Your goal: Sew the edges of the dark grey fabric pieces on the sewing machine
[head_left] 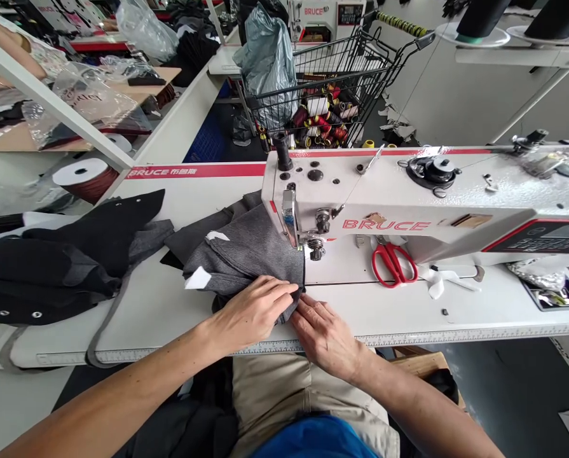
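Note:
A dark grey garment piece (265, 245) with white tags lies on the table, its right part under the head of the sewing machine (384, 203). My left hand (258, 308) presses on the near part of the fabric, fingers together and pinching its edge. Close beside it, my right hand (325, 331) grips the same edge from the right, just in front of the needle area. The fingertips of both hands nearly meet. The needle itself is hidden behind the machine head.
Red-handled scissors (393, 262) lie under the machine arm, with a white tool (449, 280) beside them. Dark garments (69, 261) are heaped at the left. A ruler strip (456, 334) runs along the table's front edge. Behind stands a cart (332, 70) with thread spools.

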Demonstrator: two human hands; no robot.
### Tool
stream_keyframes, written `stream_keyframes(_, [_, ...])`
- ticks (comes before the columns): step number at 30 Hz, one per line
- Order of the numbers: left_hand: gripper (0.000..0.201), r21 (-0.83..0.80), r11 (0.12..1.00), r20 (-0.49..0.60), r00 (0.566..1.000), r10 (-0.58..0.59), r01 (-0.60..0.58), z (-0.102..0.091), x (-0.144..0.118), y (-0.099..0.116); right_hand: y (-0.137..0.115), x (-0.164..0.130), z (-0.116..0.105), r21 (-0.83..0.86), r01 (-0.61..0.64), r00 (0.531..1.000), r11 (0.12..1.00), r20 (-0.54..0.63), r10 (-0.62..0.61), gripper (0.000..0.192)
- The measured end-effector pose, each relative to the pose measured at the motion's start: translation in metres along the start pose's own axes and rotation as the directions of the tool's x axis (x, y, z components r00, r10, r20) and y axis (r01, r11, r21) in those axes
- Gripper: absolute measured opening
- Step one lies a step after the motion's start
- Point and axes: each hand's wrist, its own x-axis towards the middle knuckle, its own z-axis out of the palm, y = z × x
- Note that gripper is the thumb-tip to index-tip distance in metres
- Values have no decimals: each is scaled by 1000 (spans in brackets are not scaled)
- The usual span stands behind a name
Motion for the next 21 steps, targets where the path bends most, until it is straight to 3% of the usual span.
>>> stream_keyframes(11, [32, -73, 993, -66, 994, 88, -93, 13, 2, -11, -1, 1, 1, -30, -4, 1000, 1000, -9, 3, 29])
stream_keyframes(15, [40, -175, 979, -84, 992, 94, -107, 9, -2, -21, 0, 1, 1, -29, 17, 1000, 999, 12, -17, 34])
stream_keyframes(21, [36, -333, 938, -95, 993, 74, -102, 0, -1, -29, 0, 0, 3, -53, 16, 1000, 998, 25, -14, 35])
